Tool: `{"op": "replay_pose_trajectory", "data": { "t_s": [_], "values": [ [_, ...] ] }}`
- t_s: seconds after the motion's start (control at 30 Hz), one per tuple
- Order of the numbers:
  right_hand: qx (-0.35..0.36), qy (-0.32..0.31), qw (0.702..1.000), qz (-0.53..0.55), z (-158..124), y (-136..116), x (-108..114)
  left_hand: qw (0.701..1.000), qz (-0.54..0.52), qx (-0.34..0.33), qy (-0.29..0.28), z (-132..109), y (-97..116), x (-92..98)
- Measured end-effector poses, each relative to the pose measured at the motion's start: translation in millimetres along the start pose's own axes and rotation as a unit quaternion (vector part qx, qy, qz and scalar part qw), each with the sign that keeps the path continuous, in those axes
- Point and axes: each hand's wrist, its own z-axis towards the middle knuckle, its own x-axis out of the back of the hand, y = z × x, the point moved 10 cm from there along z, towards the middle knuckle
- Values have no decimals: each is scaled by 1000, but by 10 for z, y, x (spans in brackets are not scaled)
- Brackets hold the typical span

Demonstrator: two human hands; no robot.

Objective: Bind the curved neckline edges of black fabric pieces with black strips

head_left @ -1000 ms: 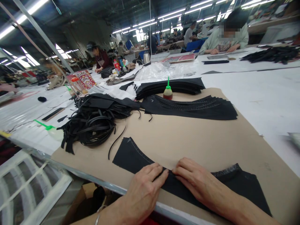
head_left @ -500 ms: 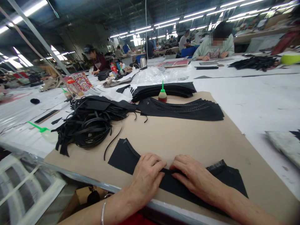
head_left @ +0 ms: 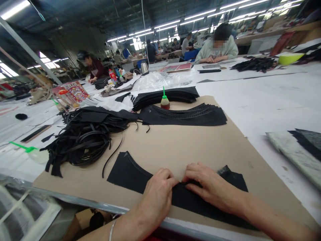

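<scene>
Thin silver bangle (head_left: pixel 111 230) worn behind the left grip (head_left: pixel 157 195).

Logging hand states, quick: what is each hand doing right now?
Left hand: open, palm down, fingertips pressing on the curved black cut piece.
Right hand: open, palm down, fingertips pressing the same piece's upper edge.

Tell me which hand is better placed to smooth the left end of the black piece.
Left, most likely. The left hand rests on the black piece next to its bare left end, while the right hand lies further right and would have to cross over the left one.
</scene>
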Motion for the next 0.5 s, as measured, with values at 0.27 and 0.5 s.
{"op": "replay_pose_trajectory", "data": {
  "t_s": [0.27,0.5],
  "values": [
    [72,11,997,-40,-131,-118,14,999,7,-27,29,-210,41,-104],
    [59,16,998,-2,-124,-69,0,999,-8,40,-1,-100,24,-78]
  ]
}}
